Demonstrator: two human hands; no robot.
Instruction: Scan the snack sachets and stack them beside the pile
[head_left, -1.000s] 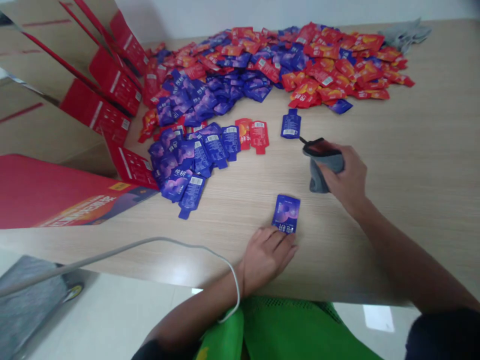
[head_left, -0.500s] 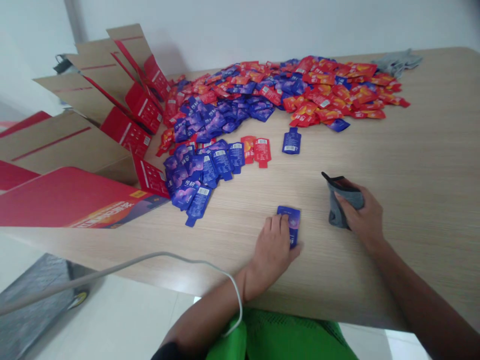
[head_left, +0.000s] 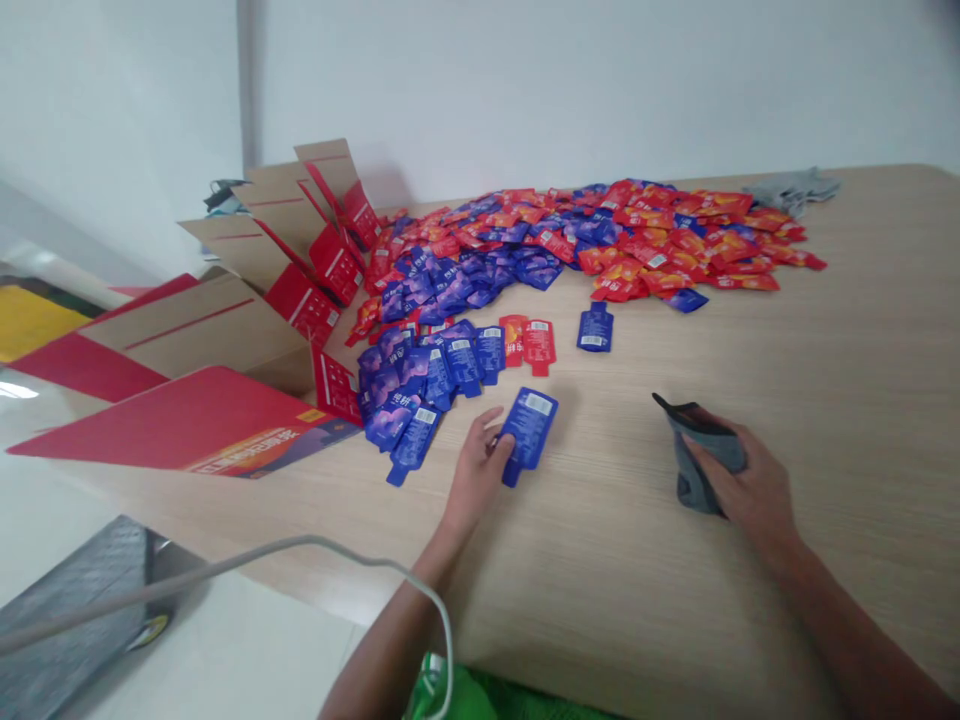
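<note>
My left hand (head_left: 480, 470) pinches a blue sachet (head_left: 534, 425) by its narrow neck end, with the barcode side facing up. To the right, my right hand (head_left: 754, 490) is closed round a folded grey cloth (head_left: 705, 465) with a black edge. Just left of my left hand lies a cluster of blue sachets (head_left: 416, 440), overlapping one another. A red sachet (head_left: 539, 342) lies flat beyond my left hand, and a single blue sachet (head_left: 595, 328) lies by itself farther right.
A large heap of red and blue sachets (head_left: 555, 240) spreads along the back of the wooden table (head_left: 862, 400). Open red cardboard boxes (head_left: 225, 410) line the left side. Another grey cloth (head_left: 795, 188) lies at the back right. A pale cable (head_left: 330, 540) crosses the lower left.
My left hand has picked the blue sachet up off the table, turned it barcode side up and carried it left towards the cluster. My right hand still holds the cloth. The view has tilted upward.
</note>
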